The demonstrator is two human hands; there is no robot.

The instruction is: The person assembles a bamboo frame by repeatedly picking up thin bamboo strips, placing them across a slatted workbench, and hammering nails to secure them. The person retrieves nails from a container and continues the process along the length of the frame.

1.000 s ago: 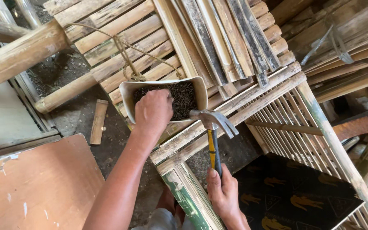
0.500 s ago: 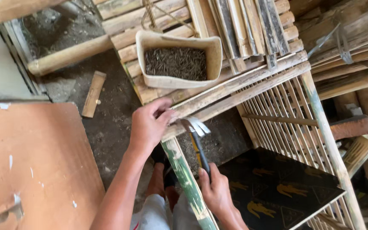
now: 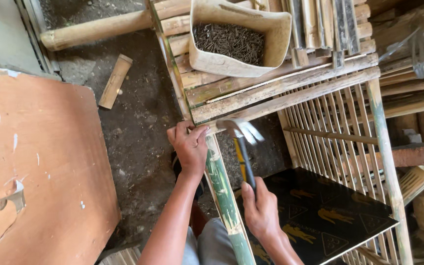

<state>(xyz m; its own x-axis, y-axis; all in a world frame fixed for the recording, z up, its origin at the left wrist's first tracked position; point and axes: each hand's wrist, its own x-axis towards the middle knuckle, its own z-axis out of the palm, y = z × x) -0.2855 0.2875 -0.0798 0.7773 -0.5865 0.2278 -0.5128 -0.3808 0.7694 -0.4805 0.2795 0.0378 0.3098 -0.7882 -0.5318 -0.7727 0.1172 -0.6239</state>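
My right hand (image 3: pixel 260 208) grips the black and yellow handle of a claw hammer (image 3: pixel 242 138), whose blurred metal head hovers at the corner of a bamboo frame (image 3: pixel 290 95). My left hand (image 3: pixel 189 145) holds that corner, fingers pinched near the hammer head, on a green bamboo pole (image 3: pixel 220 182). Whether a nail sits between the fingers is too small to tell. A beige tub of dark nails (image 3: pixel 231 41) rests on the slats just beyond the frame.
A worn orange board (image 3: pixel 35 167) lies at the left. A short bamboo piece (image 3: pixel 115 81) and a long pole (image 3: pixel 94 29) lie on the dirt floor. A black patterned panel (image 3: pixel 330 211) sits under the slatted frame. Stacked bamboo fills the right side.
My left hand left the nail tub and came down to the frame corner. The hammer head moved close to that corner and is now blurred with motion.
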